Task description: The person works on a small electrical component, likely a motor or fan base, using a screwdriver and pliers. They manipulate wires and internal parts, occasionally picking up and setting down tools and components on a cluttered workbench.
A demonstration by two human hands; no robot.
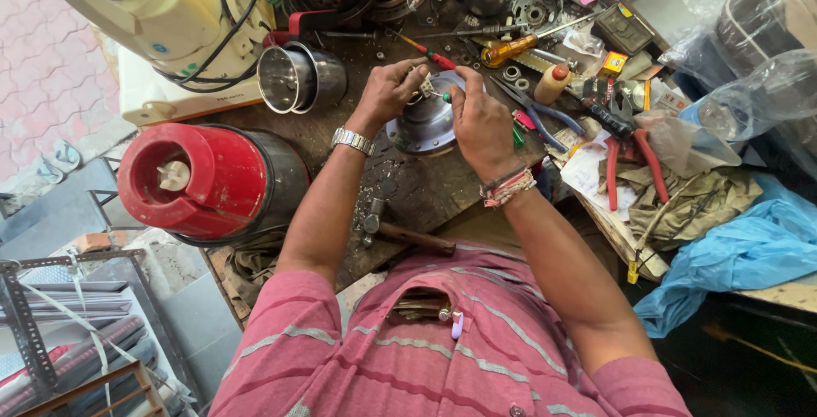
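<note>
Two hands over grey metal disc: left hand pinching small metal part, right hand gripping green-tipped tool.

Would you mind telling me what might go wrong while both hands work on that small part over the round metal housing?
1. The small part, pinched in the left hand while the right hand works a green-handled tool on it, might slip and vanish among the loose washers and clutter on the bench.
2. The round metal housing looks unclamped, so it could shift under pressure.
3. The hammer near the bench edge might get knocked off.
</note>
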